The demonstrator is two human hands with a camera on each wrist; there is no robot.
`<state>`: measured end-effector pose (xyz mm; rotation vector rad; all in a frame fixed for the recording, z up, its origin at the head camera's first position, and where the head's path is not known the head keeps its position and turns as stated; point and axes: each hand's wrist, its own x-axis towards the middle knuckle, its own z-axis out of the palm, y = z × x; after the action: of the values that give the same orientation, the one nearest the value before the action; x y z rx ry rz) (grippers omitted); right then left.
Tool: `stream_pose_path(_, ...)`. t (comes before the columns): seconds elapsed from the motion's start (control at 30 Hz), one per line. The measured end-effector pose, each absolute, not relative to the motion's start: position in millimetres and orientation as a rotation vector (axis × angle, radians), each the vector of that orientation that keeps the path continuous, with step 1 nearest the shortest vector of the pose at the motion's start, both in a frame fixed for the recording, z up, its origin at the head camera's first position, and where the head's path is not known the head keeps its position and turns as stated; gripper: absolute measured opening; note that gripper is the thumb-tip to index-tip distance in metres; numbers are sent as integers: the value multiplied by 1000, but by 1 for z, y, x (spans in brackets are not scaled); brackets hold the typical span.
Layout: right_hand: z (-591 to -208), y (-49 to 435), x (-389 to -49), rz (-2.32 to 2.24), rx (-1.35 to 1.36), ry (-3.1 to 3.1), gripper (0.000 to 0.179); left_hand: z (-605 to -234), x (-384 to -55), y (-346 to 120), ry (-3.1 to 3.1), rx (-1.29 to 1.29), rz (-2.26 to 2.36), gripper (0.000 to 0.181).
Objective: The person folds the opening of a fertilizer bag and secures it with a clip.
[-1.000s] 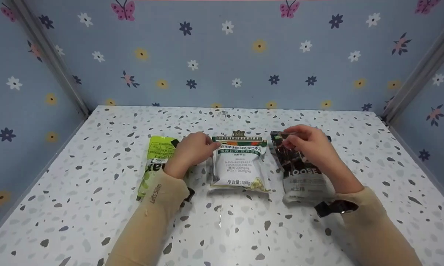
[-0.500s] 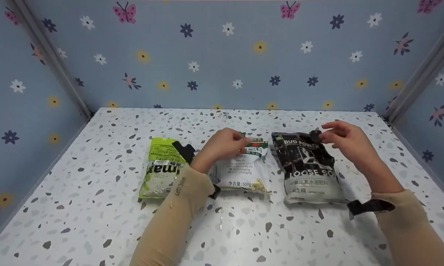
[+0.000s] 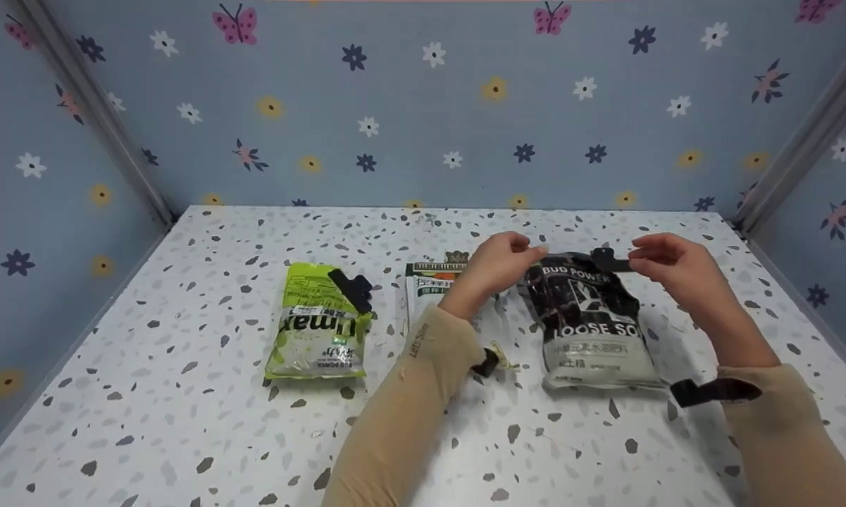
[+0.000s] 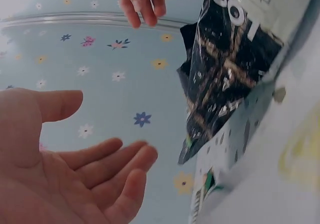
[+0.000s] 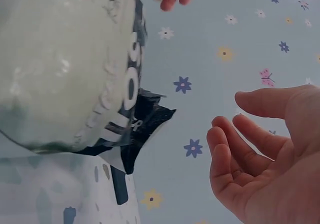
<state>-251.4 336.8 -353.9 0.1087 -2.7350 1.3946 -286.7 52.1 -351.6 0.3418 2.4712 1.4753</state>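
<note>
A black and grey pouch (image 3: pixel 592 317) lettered "LOOSE SO" lies on the right of the table, a black bag clip (image 3: pixel 608 260) at its top right corner. My left hand (image 3: pixel 500 264) reaches over the white pouch (image 3: pixel 426 290), its fingertips close to the dark pouch's top left corner. In the left wrist view, that palm is bare and the fingers are relaxed. My right hand (image 3: pixel 683 271) hovers beside the clip's outer end. Its fingers bend loosely around nothing in the right wrist view. The left forearm hides much of the white pouch.
A lime green pouch (image 3: pixel 317 352) lies at the left with another black bag clip (image 3: pixel 352 290) across its upper right corner. A gold clip (image 3: pixel 456 259) tops the white pouch. Blue patterned panels (image 3: pixel 423 127) enclose the speckled table (image 3: pixel 183 408) at the back and sides.
My left hand has moved right, from the white pouch's left side to the dark pouch's top left corner. My right hand has shifted right off the dark pouch, uncovering its clip.
</note>
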Motion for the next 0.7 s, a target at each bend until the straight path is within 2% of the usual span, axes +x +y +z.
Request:
stream_pose_path(0.3,-369,336,-261,1311,122,-2876,50,-366,-289,68,2341,233,1558,68)
stream_pose_path(0.6,-387,341,-267,1257,182,-3089,62,-377,-293,64,2191,164,1611,68)
stream_pose_path(0.7,-390,343,-269,1228,187,-3116,61,-377,-294,67,2207,157,1603,67)
